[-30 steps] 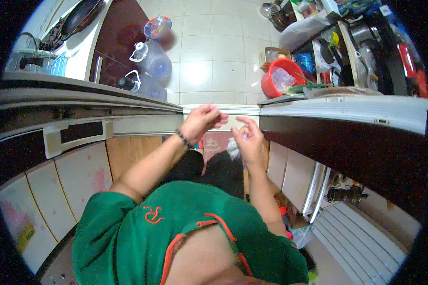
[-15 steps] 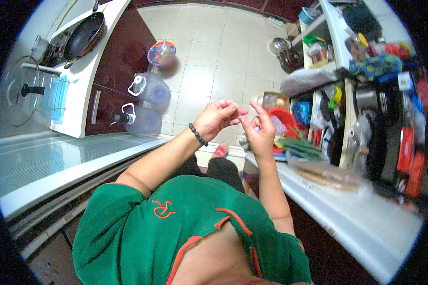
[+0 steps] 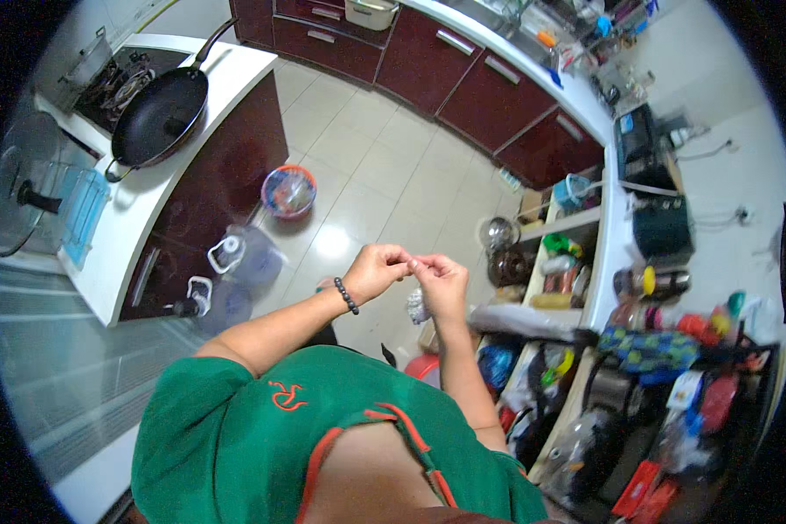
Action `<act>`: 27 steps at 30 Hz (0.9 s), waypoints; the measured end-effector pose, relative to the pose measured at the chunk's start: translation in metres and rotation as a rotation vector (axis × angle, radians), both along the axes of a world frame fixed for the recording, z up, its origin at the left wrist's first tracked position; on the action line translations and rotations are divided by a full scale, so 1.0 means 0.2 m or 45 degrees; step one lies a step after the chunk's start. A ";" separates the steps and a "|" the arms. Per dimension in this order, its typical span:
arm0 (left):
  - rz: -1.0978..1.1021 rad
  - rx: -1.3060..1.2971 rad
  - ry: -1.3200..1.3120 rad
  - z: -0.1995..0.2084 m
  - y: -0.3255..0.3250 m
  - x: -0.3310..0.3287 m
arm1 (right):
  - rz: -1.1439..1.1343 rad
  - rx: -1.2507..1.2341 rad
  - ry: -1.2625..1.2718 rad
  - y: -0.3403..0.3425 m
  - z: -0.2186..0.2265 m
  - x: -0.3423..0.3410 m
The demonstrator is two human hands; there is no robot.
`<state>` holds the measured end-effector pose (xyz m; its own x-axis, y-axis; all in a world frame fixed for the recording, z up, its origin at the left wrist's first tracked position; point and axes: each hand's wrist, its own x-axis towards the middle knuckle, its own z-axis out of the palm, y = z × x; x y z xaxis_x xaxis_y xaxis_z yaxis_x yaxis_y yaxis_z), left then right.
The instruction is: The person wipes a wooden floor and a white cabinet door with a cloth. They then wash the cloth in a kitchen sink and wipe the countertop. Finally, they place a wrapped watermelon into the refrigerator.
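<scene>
My left hand, a dark bead bracelet round its wrist, is held out in front of my chest with its fingers in a pinch. Its fingertips meet those of my right hand, whose fingers are also closed. Whatever lies between the fingertips is too small or hidden to make out. A small whitish, purple-tinged thing shows beside the right palm; I cannot tell whether the hand holds it.
A black frying pan rests on the white counter at left. On the tiled floor stand large clear water jugs and an orange-rimmed basket. Crowded shelves run along the right. Dark red cabinets line the far side.
The view has swung, bringing the far cabinets and more of the pan into sight. My hands have come closer together, and the right hand's raised fingers have folded into a pinch.
</scene>
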<state>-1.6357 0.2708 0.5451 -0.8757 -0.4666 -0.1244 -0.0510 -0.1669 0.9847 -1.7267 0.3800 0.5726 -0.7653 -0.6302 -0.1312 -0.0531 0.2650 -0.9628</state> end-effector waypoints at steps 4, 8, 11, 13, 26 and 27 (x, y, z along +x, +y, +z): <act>-0.028 0.006 -0.024 0.03 -0.32 -0.33 | 0.025 0.166 0.356 -0.33 0.09 -0.33; -0.021 0.148 0.015 0.05 -0.60 -0.70 | 0.059 0.342 0.987 -0.63 0.15 -0.63; -0.093 0.164 -0.001 0.05 -0.78 -0.98 | 0.090 0.348 1.019 -0.78 0.08 -0.92; -0.145 0.141 0.010 0.02 -0.92 -1.18 | 0.114 0.276 0.900 -0.90 0.06 -1.14; 0.393 0.221 0.013 -0.12 -1.89 -2.05 | 0.192 -0.047 0.532 -2.00 0.13 -2.82; 0.447 0.272 -0.021 -0.14 -1.97 -2.10 | 0.163 -0.034 0.561 -2.09 0.11 -2.97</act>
